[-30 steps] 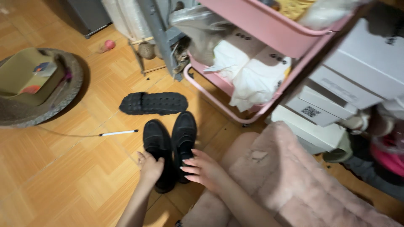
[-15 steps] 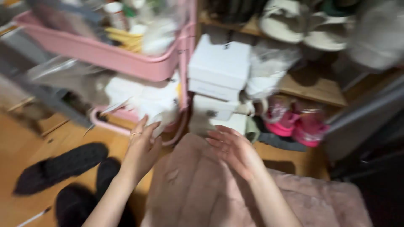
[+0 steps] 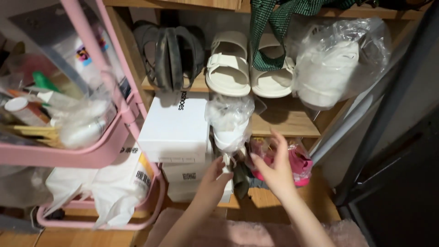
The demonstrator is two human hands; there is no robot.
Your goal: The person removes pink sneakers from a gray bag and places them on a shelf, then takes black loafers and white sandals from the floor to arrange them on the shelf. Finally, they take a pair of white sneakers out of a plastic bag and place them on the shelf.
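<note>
left hand (image 3: 214, 179) and right hand (image 3: 274, 168), both spread wide, reach the upright bagged white shoe (image 3: 228, 123), toe down.

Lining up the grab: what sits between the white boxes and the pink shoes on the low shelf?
In the head view, a clear bag of white shoes hangs between the white boxes and pink shoes; the left hand reaches beneath it.

We see the left hand (image 3: 214, 179) covering the lower boxes of the white stack (image 3: 176, 128); its fingertips blur. The plastic-wrapped shoe (image 3: 230, 122) stays indistinct (film hides it). The pink cart (image 3: 114, 146) is cut off at the frame's left edge.
</note>
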